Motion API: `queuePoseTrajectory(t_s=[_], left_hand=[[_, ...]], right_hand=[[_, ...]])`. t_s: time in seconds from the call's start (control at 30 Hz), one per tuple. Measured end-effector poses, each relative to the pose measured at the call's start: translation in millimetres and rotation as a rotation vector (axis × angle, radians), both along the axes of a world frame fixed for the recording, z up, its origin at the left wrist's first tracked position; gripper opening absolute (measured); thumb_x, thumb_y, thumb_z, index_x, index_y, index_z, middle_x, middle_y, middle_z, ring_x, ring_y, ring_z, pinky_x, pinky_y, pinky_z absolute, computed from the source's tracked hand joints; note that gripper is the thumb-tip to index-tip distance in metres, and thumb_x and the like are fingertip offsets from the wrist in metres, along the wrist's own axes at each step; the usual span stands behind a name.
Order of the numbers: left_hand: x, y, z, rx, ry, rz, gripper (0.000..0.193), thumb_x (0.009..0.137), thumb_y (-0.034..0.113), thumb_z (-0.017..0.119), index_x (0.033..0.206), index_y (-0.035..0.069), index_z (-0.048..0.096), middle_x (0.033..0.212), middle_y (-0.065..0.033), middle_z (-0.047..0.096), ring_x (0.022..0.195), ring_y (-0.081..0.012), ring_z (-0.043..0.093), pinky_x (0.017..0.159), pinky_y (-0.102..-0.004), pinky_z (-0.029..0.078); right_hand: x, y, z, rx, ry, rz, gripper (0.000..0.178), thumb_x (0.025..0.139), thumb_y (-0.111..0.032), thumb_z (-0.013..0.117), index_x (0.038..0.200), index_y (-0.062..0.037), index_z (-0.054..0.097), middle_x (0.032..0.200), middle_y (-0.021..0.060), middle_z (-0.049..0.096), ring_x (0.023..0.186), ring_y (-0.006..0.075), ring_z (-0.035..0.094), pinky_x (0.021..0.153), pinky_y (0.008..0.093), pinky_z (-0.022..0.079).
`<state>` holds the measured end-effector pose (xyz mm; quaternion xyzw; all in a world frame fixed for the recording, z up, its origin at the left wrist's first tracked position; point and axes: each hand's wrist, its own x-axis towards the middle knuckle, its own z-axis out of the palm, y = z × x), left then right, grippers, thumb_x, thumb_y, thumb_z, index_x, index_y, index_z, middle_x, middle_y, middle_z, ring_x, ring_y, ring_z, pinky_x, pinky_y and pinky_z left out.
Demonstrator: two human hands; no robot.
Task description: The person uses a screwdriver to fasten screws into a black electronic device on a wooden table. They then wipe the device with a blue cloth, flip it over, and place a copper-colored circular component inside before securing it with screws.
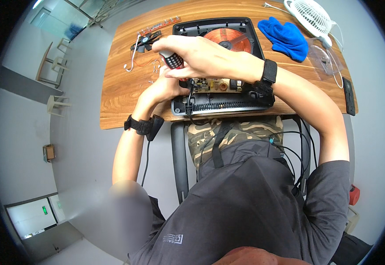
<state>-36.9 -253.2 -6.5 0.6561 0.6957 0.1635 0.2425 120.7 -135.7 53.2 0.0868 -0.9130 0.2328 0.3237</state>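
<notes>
My right hand reaches across from the right, its fingers closed round the top of a screwdriver with a black, white and red textured grip. The tool stands tilted over the left edge of a circuit board. Just below, my left hand is curled beside the tool's lower end, thumb at the board's edge. What it grips is hidden, and so is the screwdriver's tip. The board lies in the opened black housing of an induction cooker. Behind my right hand shows its round copper coil.
Left of the housing are a small black fan, a white cable, loose screws and a rack of bits. To the right lie a blue cloth, a white fan, clear plastic packaging and a flat black object.
</notes>
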Motion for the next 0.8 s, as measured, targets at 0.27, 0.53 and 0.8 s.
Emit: queuePoseTrajectory(t_s=[0.27, 0.53, 0.8], left_hand=[[-2.8, 0.2, 1.4, 0.051, -0.018, -0.084, 0.055, 0.074, 0.013, 0.087, 0.122, -0.001, 0.064, 0.108, -0.0135, 0.070, 0.100, -0.0212, 0.064, 0.090, -0.0380, 0.053], [-11.3, -0.5, -15.5, -0.076, -0.077, -0.006, 0.065, 0.078, 0.016, 0.085, 0.138, 0.011, 0.061, 0.115, -0.0101, 0.071, 0.102, -0.0184, 0.065, 0.096, -0.0340, 0.050], [-21.0, 3.3, -32.6, 0.133, -0.111, -0.123, 0.055, 0.073, 0.015, 0.086, 0.121, 0.001, 0.065, 0.119, -0.0165, 0.069, 0.116, -0.0297, 0.060, 0.105, -0.0399, 0.045]], right_hand=[[25.2, -6.0, 48.6, 0.260, -0.282, 0.024, 0.047, 0.091, -0.019, 0.066, 0.131, -0.0022, 0.049, 0.110, 0.0194, 0.060, 0.096, 0.0373, 0.067, 0.076, 0.0454, 0.056], [8.9, -23.5, 80.7, 0.409, -0.574, -0.108, 0.032, 0.092, -0.032, 0.067, 0.091, 0.0000, 0.069, 0.071, 0.0157, 0.069, 0.071, 0.0337, 0.070, 0.067, 0.0436, 0.057], [16.8, -37.3, 99.1, 0.378, -0.764, -0.261, 0.015, 0.082, -0.021, 0.071, 0.089, -0.0086, 0.078, 0.076, 0.0104, 0.074, 0.076, 0.0274, 0.073, 0.068, 0.0395, 0.058]])
